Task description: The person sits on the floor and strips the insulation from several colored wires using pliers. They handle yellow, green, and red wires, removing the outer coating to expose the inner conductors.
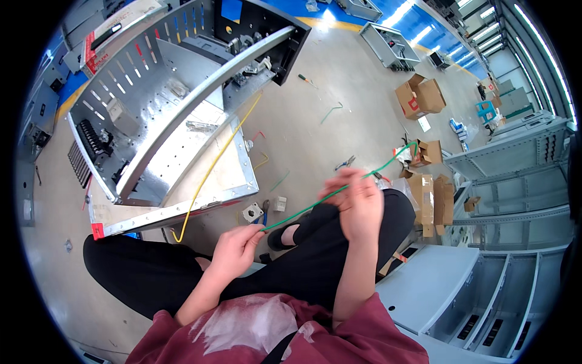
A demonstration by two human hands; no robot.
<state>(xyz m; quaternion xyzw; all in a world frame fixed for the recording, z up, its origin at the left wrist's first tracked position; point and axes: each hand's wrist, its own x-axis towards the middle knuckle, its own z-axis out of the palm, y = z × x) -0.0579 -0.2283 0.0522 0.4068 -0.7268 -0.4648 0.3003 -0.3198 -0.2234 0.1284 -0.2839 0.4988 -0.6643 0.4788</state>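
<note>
A length of green wire (pixel 303 211) stretches between my hands above my knees. My left hand (pixel 233 253) is closed, pinching its near end between thumb and finger. Higher and to the right, my right hand (pixel 359 209) is closed around the wire farther along, its fingertips smeared by motion. Past that hand the wire runs up and right and ends in a bent tip. A yellow wire (pixel 219 159) hangs in a long curve at the right side of an open metal cabinet frame (pixel 176 124), left of my hands.
The frame rests on a metal-edged crate (pixel 242 173). On the floor lie pliers (pixel 345 162), a screwdriver (pixel 307 80), wire scraps and small white blocks (pixel 280 203). Cardboard boxes (pixel 419 97) stand to the right, beside grey cabinets (pixel 427 282). My legs are close under my hands.
</note>
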